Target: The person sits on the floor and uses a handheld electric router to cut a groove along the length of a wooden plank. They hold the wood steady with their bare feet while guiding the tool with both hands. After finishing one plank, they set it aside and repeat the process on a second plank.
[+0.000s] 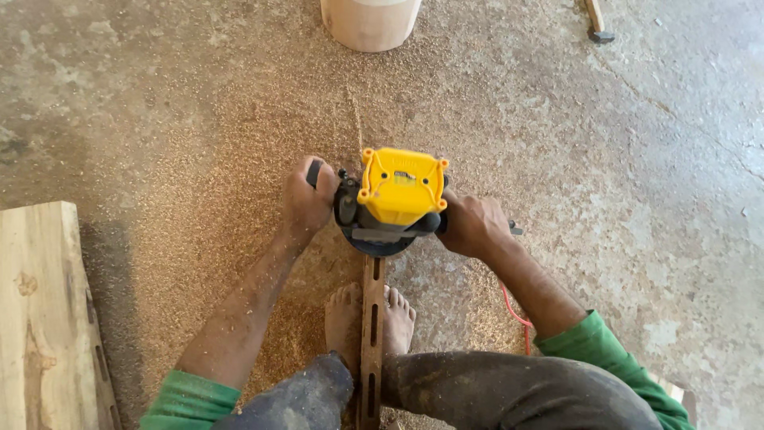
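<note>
A yellow-topped power router (pixel 396 199) sits on a narrow slotted wooden strip (pixel 372 318) that runs toward me over the floor. My left hand (pixel 306 201) is closed on the router's left handle. My right hand (pixel 471 225) grips its right handle. Both of my bare feet (pixel 344 314) press on the strip just behind the tool. Under the router's black base the strip's far end is hidden.
Sawdust covers the concrete floor (pixel 199 159) around the tool. A thick wooden plank (pixel 40 318) lies at the left. A pale round bucket (pixel 370 20) stands at the top. A hammer (pixel 597 24) lies top right. A red cord (pixel 513 310) trails by my right arm.
</note>
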Available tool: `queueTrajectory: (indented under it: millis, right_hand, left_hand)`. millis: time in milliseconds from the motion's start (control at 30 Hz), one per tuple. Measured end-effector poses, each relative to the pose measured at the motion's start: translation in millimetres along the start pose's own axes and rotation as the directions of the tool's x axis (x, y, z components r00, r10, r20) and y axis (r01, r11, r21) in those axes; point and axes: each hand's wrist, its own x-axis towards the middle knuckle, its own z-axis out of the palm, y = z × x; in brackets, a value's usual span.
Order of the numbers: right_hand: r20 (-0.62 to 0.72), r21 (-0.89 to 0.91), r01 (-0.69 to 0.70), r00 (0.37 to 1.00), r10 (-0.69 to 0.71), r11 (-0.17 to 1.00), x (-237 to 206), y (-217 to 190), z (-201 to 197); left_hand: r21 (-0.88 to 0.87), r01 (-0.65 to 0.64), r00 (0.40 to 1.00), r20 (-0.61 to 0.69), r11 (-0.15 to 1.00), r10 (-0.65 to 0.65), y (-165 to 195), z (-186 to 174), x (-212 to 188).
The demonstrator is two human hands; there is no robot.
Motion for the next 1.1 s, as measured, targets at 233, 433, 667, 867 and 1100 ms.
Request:
queueTrajectory:
  millis: [233,433,667,867,1100]
  right_hand:
    - [0.013,0.005,0.037,0.999,-0.037,0.999,13.4,1.4,-18.7]
    - [-0.148,0.024,0.094,0.985,-0.090,0.995,7.5,1.8,-16.6]
    - [-0.018,-0.008,0.028,0.999,-0.028,1.000,0.7,-0.3,-2.0]
    - [-0.070,0.037,0.069,0.995,-0.067,0.997,17.0,2.8,-26.4]
    - [-0.059,-0.003,0.013,0.998,-0.014,1.000,6.1,0.2,-3.9]
  left_hand:
    - [0.074,0.121,0.992,0.028,0.990,-0.123,0.1,3.7,31.3]
    - [0.130,0.107,0.994,-0.006,0.986,-0.107,5.1,5.6,33.7]
    - [0.016,-0.064,0.997,-0.033,0.998,0.065,-4.0,1.8,3.0]
    - [0.118,0.162,0.983,0.064,0.980,-0.171,-3.2,6.8,50.8]
    - [0.013,-0.014,1.000,-0.001,1.000,0.014,-5.7,3.1,15.9]
